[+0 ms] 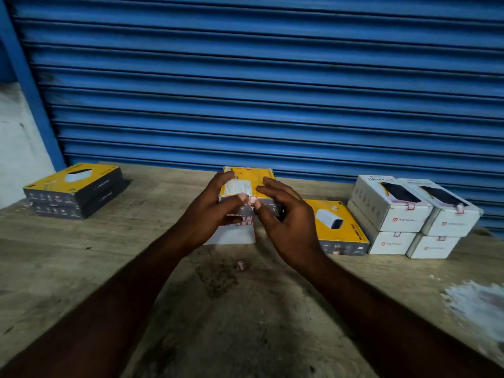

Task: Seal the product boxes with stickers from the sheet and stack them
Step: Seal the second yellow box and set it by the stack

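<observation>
- Yellow box (246,184): frame centre, directly above the sticker sheet (234,236) lying on the worktop (109,255).
- Left hand (215,211): grips the box's left end, thumb on the near edge beside a red-edged sticker (253,199).
- Right hand (286,214): fingers loosely spread, holding nothing, at the box's right side.

Your near surface (245,336) is bare but for a small scrap (240,265). A gap lies between the held box (253,174) and the left yellow stack (73,192). Rightward, a flat yellow box (338,227) and white boxes (414,214) crowd together; the shutter (272,77) closes the back.
</observation>
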Motion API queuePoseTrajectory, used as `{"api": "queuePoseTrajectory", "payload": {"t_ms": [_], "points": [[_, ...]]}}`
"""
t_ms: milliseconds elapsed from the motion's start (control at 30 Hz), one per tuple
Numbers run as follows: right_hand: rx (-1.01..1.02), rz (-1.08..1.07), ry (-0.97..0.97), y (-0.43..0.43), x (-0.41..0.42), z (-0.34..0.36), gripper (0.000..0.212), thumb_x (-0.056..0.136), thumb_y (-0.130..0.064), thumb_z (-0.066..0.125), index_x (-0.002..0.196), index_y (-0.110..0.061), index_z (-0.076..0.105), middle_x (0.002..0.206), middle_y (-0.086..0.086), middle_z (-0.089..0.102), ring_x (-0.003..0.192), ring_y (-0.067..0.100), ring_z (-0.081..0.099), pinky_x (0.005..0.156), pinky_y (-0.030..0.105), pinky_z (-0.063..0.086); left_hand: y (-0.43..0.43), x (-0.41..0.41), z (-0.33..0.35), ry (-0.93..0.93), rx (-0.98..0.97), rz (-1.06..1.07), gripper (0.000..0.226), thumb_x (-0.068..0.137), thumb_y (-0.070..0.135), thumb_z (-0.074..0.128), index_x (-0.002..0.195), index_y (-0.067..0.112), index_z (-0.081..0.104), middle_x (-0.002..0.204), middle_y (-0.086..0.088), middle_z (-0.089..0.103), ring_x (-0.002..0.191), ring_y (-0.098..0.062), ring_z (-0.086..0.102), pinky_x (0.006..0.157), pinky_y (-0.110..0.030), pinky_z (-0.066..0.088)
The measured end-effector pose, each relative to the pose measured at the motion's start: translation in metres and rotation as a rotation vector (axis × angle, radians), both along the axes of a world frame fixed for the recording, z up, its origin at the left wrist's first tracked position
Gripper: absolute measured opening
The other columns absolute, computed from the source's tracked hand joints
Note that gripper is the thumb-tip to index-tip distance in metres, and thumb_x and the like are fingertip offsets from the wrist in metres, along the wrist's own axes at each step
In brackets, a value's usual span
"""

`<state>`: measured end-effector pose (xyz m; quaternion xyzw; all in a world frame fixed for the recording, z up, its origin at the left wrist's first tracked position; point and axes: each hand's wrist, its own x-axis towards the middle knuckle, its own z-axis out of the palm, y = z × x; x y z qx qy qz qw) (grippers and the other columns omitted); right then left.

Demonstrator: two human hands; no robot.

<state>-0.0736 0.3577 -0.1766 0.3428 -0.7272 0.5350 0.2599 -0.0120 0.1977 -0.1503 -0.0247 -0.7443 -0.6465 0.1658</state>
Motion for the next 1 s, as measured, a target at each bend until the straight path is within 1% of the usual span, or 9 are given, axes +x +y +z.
{"api": "queuePoseTrajectory", "payload": {"t_ms": [100,267,400,467,533,600,700,867,1000], "points": [[0.059,-0.005,0.101,0.002,0.004,0.0,0.033,0.086,-0.02,0.07,0.118,-0.013,0.07,0.139,0.0,0.057,0.136,0.007,0.044,0.11,0.017,0.035,0.006,-0.004,-0.001,-0.006,0.183,-0.01,0.054,0.089,0.027,0.069,0.138,0.025,0.046,0.125,0.001,0.067,0.106,-0.019,0.071,0.085,-0.04,0.06],[0.096,0.056,0.157,0.003,0.006,-0.002,0.041,0.086,-0.013,0.065,0.126,-0.01,0.065,0.15,0.004,0.046,0.148,0.018,0.028,0.114,0.037,0.039,0.003,-0.009,-0.004,-0.008,0.263,-0.059,0.056,0.089,0.006,0.069,0.138,0.019,0.047,0.128,-0.004,0.067,0.113,-0.025,0.068,0.087,-0.039,0.059],[-0.026,0.05,0.036,-0.002,0.015,0.001,0.049,0.087,-0.033,0.066,0.13,-0.011,0.058,0.154,0.001,0.037,0.142,0.002,0.033,0.109,0.024,0.04,0.002,-0.009,-0.003,0.016,0.312,-0.062,0.056,0.091,-0.002,0.063,0.14,0.018,0.046,0.128,-0.006,0.067,0.114,-0.027,0.067,0.082,-0.035,0.059],[-0.069,0.031,-0.11,-0.007,0.017,0.003,0.069,0.085,-0.043,0.068,0.144,-0.018,0.041,0.154,-0.001,0.036,0.139,0.003,0.037,0.109,0.026,0.041,0.004,-0.009,-0.004,0.04,0.291,-0.059,0.058,0.091,-0.004,0.06,0.142,0.019,0.043,0.13,-0.006,0.066,0.112,-0.025,0.068,0.079,-0.031,0.059],[-0.086,0.038,-0.223,-0.008,0.017,0.005,0.079,0.084,-0.044,0.069,0.15,-0.023,0.03,0.146,-0.003,0.048,0.129,0.005,0.05,0.104,0.029,0.047,0.006,-0.009,-0.004,0.064,0.266,-0.059,0.059,0.093,-0.006,0.056,0.143,0.02,0.041,0.132,-0.006,0.064,0.113,-0.025,0.067,0.08,-0.032,0.059],[-0.088,0.076,-0.271,-0.006,0.016,0.007,0.065,0.086,-0.029,0.07,0.143,-0.025,0.039,0.128,-0.013,0.061,0.114,-0.003,0.059,0.095,0.023,0.05,0.007,-0.009,-0.004,0.073,0.271,-0.066,0.057,0.094,-0.008,0.051,0.143,0.019,0.042,0.132,-0.005,0.064,0.112,-0.022,0.068,0.078,-0.031,0.059],[-0.118,0.129,-0.321,-0.003,0.013,0.01,0.05,0.088,-0.009,0.069,0.128,-0.032,0.049,0.11,-0.027,0.063,0.1,-0.01,0.062,0.085,0.015,0.05,0.007,-0.009,-0.004,0.072,0.28,-0.075,0.055,0.096,-0.008,0.045,0.143,0.022,0.042,0.128,-0.001,0.065,0.107,-0.017,0.07,0.075,-0.029,0.059],[-0.257,0.132,-0.362,-0.002,0.011,0.01,0.036,0.1,-0.003,0.047,0.13,-0.021,0.052,0.112,-0.02,0.063,0.099,-0.013,0.06,0.082,0.006,0.044,0.007,-0.01,-0.01,0.064,0.147,-0.094,0.07,0.084,0.01,0.073,0.142,0.03,0.04,0.132,0.004,0.064,0.118,-0.019,0.065,0.088,-0.035,0.058],[-0.242,0.151,-0.36,-0.003,0.012,0.01,0.033,0.099,-0.008,0.054,0.131,-0.018,0.053,0.117,-0.013,0.065,0.105,-0.006,0.062,0.087,0.011,0.047,0.006,-0.009,-0.01,0.052,0.119,-0.081,0.078,0.075,0.014,0.075,0.143,0.031,0.04,0.133,0.004,0.063,0.12,-0.019,0.063,0.092,-0.041,0.056]]}}
